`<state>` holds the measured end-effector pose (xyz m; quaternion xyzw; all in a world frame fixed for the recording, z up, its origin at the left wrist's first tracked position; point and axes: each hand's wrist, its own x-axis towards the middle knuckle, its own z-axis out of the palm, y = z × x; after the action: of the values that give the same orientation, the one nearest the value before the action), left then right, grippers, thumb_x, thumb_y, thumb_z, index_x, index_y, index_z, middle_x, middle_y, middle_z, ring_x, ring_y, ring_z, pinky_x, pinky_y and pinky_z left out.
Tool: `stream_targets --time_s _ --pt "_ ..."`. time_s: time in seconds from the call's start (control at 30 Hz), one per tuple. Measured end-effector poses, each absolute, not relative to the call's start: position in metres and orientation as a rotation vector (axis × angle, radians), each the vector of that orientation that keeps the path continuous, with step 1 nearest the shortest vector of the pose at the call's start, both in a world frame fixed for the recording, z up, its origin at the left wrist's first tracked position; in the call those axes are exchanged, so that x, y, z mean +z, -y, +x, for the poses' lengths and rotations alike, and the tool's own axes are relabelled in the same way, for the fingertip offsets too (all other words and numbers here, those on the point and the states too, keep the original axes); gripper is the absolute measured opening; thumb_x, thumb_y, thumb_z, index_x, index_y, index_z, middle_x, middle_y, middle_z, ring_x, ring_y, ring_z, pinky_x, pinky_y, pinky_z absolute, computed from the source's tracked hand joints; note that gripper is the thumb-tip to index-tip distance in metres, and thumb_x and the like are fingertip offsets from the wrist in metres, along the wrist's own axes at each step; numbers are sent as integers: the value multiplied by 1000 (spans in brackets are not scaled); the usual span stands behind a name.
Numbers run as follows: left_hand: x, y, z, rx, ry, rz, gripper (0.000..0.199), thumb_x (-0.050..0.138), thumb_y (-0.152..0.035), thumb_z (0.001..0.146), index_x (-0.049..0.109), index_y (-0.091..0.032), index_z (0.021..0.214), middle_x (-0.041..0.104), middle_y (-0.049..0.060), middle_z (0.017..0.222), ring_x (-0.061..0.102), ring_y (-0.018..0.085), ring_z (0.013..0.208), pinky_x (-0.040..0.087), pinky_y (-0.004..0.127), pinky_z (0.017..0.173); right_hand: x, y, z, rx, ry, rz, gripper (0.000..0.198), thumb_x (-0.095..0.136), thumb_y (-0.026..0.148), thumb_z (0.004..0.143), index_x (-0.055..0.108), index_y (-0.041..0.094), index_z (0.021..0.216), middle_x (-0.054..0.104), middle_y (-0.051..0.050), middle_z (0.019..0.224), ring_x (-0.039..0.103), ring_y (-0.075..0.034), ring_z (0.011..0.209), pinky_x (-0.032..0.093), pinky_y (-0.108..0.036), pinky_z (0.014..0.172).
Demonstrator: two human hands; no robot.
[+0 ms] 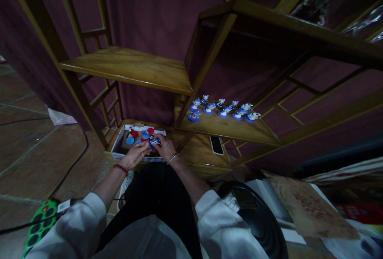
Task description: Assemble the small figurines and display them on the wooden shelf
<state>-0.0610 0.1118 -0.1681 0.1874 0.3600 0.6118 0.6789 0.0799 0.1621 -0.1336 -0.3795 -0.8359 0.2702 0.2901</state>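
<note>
Over an open white cardboard box, my left hand and my right hand meet around a small blue-and-purple figurine. My right fingers close on its upper side, while those of my left hand pinch it near the bottom left. Inside the box lie red discs, a blue disc and other small figurines, partly hidden by my hands. Several similar figurines on purple bases stand in rough rows on the wooden shelf to the right.
A phone lies on the lower wooden board right of the box. A higher shelf juts out above the box. Slanted posts divide the rack. A green power strip with a black cable is on the tiled floor, and a black stool stands at right.
</note>
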Motion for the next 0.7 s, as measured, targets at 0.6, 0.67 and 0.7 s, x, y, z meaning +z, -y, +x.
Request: stream_targets --time_s 0.6,0.67,0.7 --pt "-179 -112 -55 1389 -864 533 15 73 -22 62 67 -11 69 64 3 68 58 10 63 46 19 62 -125 -159 75 728 2170 -1112 20 55 15 71 58 25 88 65 1 87 59 -15 73 45 -25 69" --pt "-179 -112 -55 1388 -866 544 17 74 -23 60 67 -10 70 65 4 69 58 10 63 46 20 62 -126 -158 74 736 2143 -1148 19 55 16 70 58 24 88 66 1 83 60 -15 70 45 -25 67" --pt "-178 -111 -55 1388 -870 548 18 75 -23 59 67 -10 70 65 4 69 58 10 62 46 21 62 -126 -157 74 739 2125 -1175 19 56 17 70 58 24 87 66 1 81 60 -15 69 45 -25 67"
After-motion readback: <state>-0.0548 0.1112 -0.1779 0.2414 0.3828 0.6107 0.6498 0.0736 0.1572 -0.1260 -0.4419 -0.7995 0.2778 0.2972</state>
